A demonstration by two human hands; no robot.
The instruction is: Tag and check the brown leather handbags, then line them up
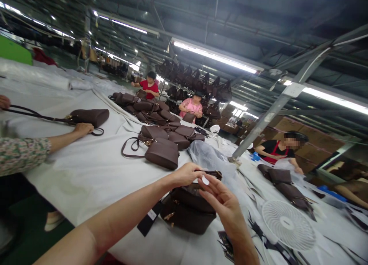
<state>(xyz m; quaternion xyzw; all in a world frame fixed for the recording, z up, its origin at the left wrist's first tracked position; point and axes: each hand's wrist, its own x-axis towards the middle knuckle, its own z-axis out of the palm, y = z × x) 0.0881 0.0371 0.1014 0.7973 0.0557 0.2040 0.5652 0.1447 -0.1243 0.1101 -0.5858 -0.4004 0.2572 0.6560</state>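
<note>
A dark brown handbag [188, 215] stands on the white-covered table [115, 180], with gold zipper pulls on its front. My left hand [188, 174] is closed on the bag's strap [211, 173] above its top. Just right of it, my right hand [220, 192] pinches a small white piece [205, 180] between thumb and fingers, over the bag's right side. A black tag [149, 218] lies against the bag's left side. Where the strap passes behind my fingers is hidden.
Brown bags [162, 153] are piled beyond my hands. At left, a person's hands hold another bag [91, 117]. A white fan [289, 224], black tags [227, 246] and clear plastic [207, 161] lie to the right. A slanted metal post [266, 117] rises beyond; other people work farther off.
</note>
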